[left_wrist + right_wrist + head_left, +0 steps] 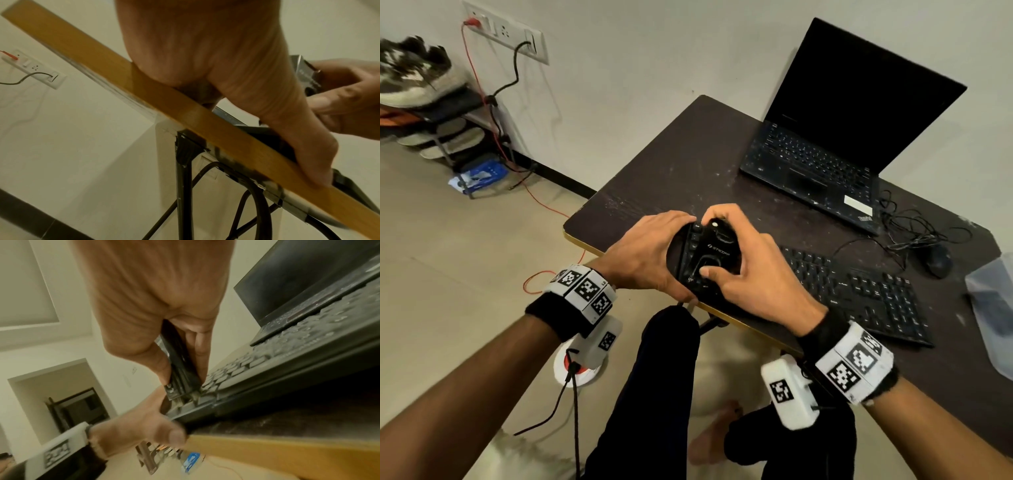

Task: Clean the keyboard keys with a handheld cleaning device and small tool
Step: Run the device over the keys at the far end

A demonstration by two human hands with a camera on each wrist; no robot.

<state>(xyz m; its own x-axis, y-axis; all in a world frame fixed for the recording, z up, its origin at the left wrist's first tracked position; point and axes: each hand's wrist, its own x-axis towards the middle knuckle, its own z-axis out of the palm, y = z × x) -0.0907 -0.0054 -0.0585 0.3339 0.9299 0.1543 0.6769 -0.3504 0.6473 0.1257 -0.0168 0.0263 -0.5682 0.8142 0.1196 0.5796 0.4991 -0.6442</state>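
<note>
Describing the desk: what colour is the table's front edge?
Yellowish wood front edge, seen best from the left wrist.

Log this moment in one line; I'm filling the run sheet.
right hand grips black handheld cleaning device on left end of keyboard | left hand holds keyboard's left edge | laptop open, screen dark

The keyboard (859, 294) lies lower right on the table (671, 171), laptop (825, 154) behind it, mouse (939, 260) at its right; both hands cover its left end.
</note>
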